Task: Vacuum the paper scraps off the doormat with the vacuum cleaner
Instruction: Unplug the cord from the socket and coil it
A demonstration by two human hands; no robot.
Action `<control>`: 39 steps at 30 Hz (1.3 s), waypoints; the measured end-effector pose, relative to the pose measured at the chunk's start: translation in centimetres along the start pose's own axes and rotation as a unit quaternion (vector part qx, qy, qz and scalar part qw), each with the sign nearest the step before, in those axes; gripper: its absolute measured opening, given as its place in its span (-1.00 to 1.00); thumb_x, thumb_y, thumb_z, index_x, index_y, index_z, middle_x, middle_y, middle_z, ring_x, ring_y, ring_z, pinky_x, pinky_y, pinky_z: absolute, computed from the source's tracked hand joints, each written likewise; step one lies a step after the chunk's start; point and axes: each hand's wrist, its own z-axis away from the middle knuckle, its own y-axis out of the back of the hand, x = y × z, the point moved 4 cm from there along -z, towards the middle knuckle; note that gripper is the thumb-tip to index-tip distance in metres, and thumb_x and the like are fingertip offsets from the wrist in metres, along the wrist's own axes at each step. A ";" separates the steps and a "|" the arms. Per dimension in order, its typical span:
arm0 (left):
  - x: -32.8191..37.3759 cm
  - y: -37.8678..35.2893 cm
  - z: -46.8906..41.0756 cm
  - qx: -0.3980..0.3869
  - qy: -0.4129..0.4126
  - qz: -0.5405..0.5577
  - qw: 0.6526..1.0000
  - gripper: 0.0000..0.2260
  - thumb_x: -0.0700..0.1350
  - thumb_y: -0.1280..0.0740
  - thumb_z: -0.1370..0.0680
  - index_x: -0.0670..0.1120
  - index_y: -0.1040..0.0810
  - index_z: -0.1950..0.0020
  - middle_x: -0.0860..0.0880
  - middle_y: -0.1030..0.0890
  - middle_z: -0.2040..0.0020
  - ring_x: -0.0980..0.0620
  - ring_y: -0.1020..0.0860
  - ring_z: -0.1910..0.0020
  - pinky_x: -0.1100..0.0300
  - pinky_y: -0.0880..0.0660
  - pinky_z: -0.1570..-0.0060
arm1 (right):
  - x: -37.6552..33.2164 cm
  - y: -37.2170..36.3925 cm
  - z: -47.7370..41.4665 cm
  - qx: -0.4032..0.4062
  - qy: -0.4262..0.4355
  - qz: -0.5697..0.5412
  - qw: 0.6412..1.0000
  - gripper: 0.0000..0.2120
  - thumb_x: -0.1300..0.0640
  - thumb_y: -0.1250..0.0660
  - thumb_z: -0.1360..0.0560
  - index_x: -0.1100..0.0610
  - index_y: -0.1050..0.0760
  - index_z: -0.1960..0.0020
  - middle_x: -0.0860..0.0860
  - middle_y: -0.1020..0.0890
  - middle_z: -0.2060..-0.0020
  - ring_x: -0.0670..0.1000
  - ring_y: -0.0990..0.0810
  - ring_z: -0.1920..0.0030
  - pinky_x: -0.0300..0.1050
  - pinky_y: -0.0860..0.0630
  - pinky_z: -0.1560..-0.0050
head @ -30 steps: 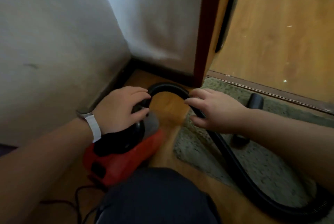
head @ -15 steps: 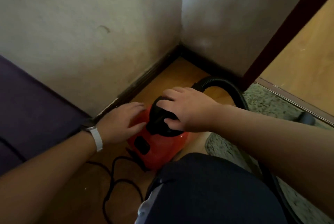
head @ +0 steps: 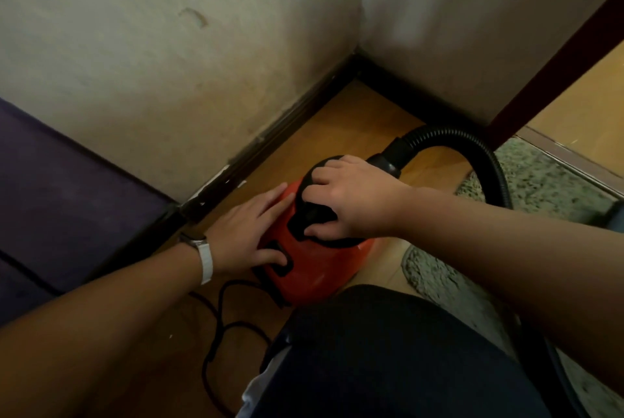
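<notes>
- Floor corner by the doorway: you're crouching over the red canister vacuum cleaner (head: 317, 269). It's sitting on the wood floor (head: 364, 107) just beside the doormat (head: 547, 181), not on it.
- Your R hand (head: 347, 205) isn't resting on the hose (head: 472, 144) any more, as it was a sec ago. It's now curling round the black carry handle (head: 315, 216) on top of the vac, fingers over, thumb underneath.
- Your L hand (head: 246, 235) has come off the top & is lying flat on the shell's wall side. Fingers are nearly straight, gripping nothing.
- L thumb is touching a black rectangular panel (head: 283, 272) low on the shell. It's prob. the switch, tho that's a guess.
- What it's meaning for the job: you're likely powering up or shifting the vac. Suction on the mat isn't starting yet.
- The hose is arching from the vac's front toward the mat & passing behind your R forearm; the nozzle end is out of view.
- Paper scraps: can't make any out on the bits of mat showing, as the pic is too soft there.
- The power cord (head: 219, 316) is looping on the floor behind the vac, near your knee (head: 388, 350).
- Writing/brands: nothing legible is showing on the shell, hose or white watch strap (head: 206, 260).
</notes>
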 end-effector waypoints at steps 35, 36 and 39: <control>11.0 8.8 14.7 0.196 0.289 -0.025 0.937 -0.44 0.23 -0.11 -0.52 0.02 -0.49 -0.43 -0.01 -0.46 -0.45 -0.06 -0.44 -0.40 -0.04 -0.38 -0.32 | -2.1 6.0 2.6 -0.053 0.020 0.036 0.998 -0.53 -0.25 -0.07 -0.62 -0.06 -0.35 -0.43 0.01 -0.46 -0.27 0.13 -0.39 -0.32 0.11 -0.32 -0.31; 11.5 9.6 16.1 0.203 0.303 -0.028 0.931 -0.44 0.23 -0.10 -0.52 0.03 -0.49 -0.44 0.00 -0.46 -0.45 -0.04 -0.44 -0.40 -0.02 -0.37 -0.32 | -2.9 7.1 2.5 -0.048 0.023 0.038 0.998 -0.53 -0.24 -0.07 -0.63 -0.05 -0.35 -0.44 0.01 -0.45 -0.30 0.13 -0.38 -0.35 0.10 -0.32 -0.32; 13.0 12.5 20.3 0.221 0.343 -0.036 0.912 -0.44 0.24 -0.08 -0.52 0.04 -0.49 -0.43 0.02 -0.48 -0.43 -0.02 -0.46 -0.37 -0.01 -0.38 -0.32 | -5.1 10.1 2.0 -0.040 0.028 0.034 0.998 -0.49 -0.23 -0.07 -0.64 -0.05 -0.30 -0.51 -0.01 -0.41 -0.39 0.11 -0.33 -0.43 0.07 -0.32 -0.39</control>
